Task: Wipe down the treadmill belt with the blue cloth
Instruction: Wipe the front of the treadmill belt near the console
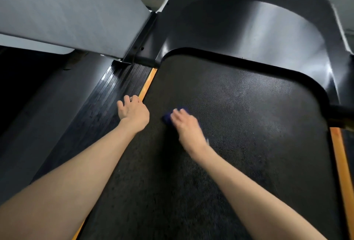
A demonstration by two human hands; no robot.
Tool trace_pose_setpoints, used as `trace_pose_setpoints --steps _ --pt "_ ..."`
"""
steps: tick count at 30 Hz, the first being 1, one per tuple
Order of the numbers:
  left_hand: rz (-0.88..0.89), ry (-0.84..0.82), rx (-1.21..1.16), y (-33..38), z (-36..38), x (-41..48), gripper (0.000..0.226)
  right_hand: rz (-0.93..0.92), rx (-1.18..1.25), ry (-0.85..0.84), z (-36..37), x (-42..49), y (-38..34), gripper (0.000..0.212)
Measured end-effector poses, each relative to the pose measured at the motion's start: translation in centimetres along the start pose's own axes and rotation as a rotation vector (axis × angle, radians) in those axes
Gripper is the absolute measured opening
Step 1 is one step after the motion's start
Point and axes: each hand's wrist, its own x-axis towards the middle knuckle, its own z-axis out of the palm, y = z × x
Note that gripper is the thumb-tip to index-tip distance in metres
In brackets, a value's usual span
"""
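The treadmill belt (239, 124) is dark and finely textured, and it fills the middle of the view from the near edge up to a rounded black rim at its far end. At the far left a grey panel (67, 13) slants up out of the top of the view. Below it a black ribbed side rail (115, 90) runs along the belt, and a narrow orange strip (147, 82) lies between the rail and the belt.

The left hand (133, 112) rests on the inner edge of that rail, right at the orange strip. Its fingers are loosely bent and spread, and it holds nothing. Just to its right the blue cloth (168, 118) lies on the left part of the belt, bunched small and mostly covered. The right hand (186, 127) lies on top of the cloth and presses it to the belt with its fingers stretched out over it. This hand is blurred, so the fingers cannot be made out more closely than that.

Beyond the belt's far rim a glossy black hood (249, 29) curves up. Along the right side of the belt runs a second orange strip (341, 163).
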Motion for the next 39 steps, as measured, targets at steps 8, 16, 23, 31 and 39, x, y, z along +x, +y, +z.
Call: trace_pose_setpoints --steps 8,16,23,31,39 --pt "-0.049 -0.021 0.017 1.0 -0.4 -0.1 0.046 0.317 -0.146 0.089 -4.5 -1.2 11.7 0.045" --pt "0.029 0.001 0.293 2.3 -0.9 0.7 0.022 0.291 -0.021 0.162 -1.7 1.4 8.4 0.037" --pt "-0.039 -0.025 0.305 3.9 -1.3 1.6 0.022 0.661 -0.091 0.238 -6.4 0.2 19.1 0.036" --pt "-0.021 0.019 0.446 4.3 -0.7 1.1 0.021 0.226 -0.14 0.145 -4.7 -2.8 16.6 0.053" --pt "-0.072 0.012 0.459 5.1 -0.8 1.3 0.018 0.578 -0.12 0.176 -6.6 1.8 19.5 0.034"
